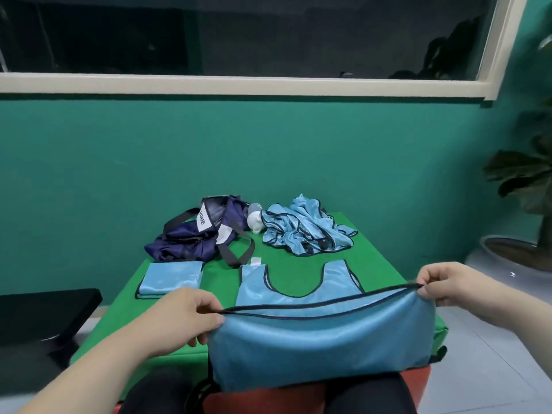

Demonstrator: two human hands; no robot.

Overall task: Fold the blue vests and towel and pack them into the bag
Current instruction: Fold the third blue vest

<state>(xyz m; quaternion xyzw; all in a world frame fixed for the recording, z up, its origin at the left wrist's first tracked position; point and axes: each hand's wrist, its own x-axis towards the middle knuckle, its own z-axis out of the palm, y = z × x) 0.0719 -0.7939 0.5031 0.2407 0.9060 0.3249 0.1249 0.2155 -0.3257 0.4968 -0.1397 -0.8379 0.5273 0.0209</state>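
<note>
Left hand (191, 316) | right hand (445, 283) | both pinch vest (322, 345) hem (light blue, dark-trimmed)

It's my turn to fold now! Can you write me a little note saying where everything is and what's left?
Hands: left hand and right hand each pinch a corner of the vest along its lifted hem. Its shoulder straps lie flat on the green table.
Done: one folded vest at the left.
Left: finish this fold, then fold the crumpled pile at the far right and the white bundle beside it, maybe the towel. Pack everything into the navy bag, far left; what's inside it can't be seen.
</note>
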